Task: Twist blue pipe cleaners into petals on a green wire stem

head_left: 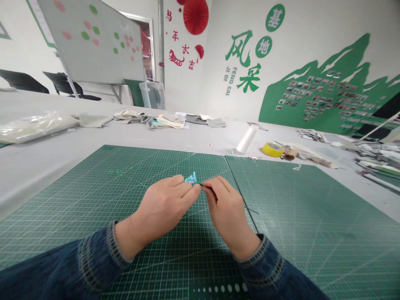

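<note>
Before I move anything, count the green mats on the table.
2 clearly: left mat, below the left hand; right mat, adjoining it. A green strip at the left edge may be another.

The left forearm [62,266] and the right forearm [278,271] are reaching inward from the lower corners, the wrists bare past the sleeve cuffs, and the two hands are almost meeting at the fingertips. The left hand [165,200] is angling to the person's right with its back facing up, the thumb [191,196] stretching forward and the fingers curling under. The right hand [226,208] is pointing forward and inward, its index finger and thumb pinching together while its other fingers are bending.
</note>
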### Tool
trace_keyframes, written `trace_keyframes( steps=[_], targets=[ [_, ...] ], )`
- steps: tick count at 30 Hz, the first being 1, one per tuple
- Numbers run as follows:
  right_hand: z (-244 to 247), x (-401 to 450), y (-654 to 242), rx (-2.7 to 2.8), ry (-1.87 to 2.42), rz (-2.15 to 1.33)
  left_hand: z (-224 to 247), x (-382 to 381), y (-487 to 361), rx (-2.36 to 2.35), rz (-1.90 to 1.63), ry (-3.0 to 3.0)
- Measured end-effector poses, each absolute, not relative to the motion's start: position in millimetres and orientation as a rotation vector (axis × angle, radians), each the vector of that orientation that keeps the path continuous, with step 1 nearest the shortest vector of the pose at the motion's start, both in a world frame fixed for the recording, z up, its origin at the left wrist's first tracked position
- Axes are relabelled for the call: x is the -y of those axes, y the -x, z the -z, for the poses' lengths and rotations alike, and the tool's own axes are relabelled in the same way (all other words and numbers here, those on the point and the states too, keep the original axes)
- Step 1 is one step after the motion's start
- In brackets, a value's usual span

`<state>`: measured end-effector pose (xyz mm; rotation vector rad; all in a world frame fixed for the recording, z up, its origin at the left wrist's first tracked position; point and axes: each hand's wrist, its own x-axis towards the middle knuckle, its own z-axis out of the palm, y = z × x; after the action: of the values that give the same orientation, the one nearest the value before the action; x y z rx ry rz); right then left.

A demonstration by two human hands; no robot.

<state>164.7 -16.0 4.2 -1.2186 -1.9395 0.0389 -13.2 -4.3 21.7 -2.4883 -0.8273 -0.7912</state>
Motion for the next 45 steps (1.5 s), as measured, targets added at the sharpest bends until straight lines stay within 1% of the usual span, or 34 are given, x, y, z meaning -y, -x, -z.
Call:
trace_keyframes(
  steps=[3, 6, 8, 10, 12, 17, 20, 22, 27, 30, 33, 36, 38, 42, 45],
  targets=[
    [-2, 15, -165, 2.072, 1.227, 0.007, -30, 0, 20, 0.737, 0.715, 2.437],
    [-1, 14, -166, 2.244, 1.165, 0.055, -34, -11, 28, 0.8, 0.743, 2.493],
    [-3, 14, -167, 2.308, 1.089, -0.005, -34, -20, 35, 0.855, 0.8, 2.587],
    [-8, 15, -167, 2.281, 1.03, -0.158, -34, -28, 40, 0.896, 0.896, 2.704],
    [-13, 17, -167, 2.194, 0.979, -0.38, -33, -34, 42, 0.967, 1.004, 2.816],
    [-20, 20, -165, 1.805, 0.991, -0.891, -25, -35, 35, 1.288, 1.13, 3.085],
    [-18, 18, -165, 1.549, 0.999, -1.078, -17, -31, 27, 1.499, 1.164, 3.261],
    [-15, 16, -165, 1.42, 1.007, -1.12, -13, -28, 22, 1.582, 1.179, 3.341],
    [-9, 8, -168, 1.252, 1.055, -1.016, -13, -17, 9, 1.568, 1.276, 3.48],
    [-8, 8, -169, 1.323, 1.142, -0.87, -18, -9, 6, 1.5, 1.176, 3.403],
    [-9, 11, -170, 1.509, 1.222, -0.581, -23, -2, 8, 1.272, 1.072, 3.185],
    [-8, 12, -171, 1.711, 1.188, -0.27, -31, 4, 13, 1.004, 0.918, 2.899],
    [-6, 12, -172, 1.822, 1.156, -0.152, -35, 5, 17, 0.903, 0.835, 2.739],
    [-1, 13, -170, 2.115, 1.086, -0.066, -40, 0, 25, 0.884, 0.791, 2.617],
    [-2, 16, -167, 2.258, 0.976, -0.154, -41, -10, 31, 0.995, 0.787, 2.718]
  ],
)
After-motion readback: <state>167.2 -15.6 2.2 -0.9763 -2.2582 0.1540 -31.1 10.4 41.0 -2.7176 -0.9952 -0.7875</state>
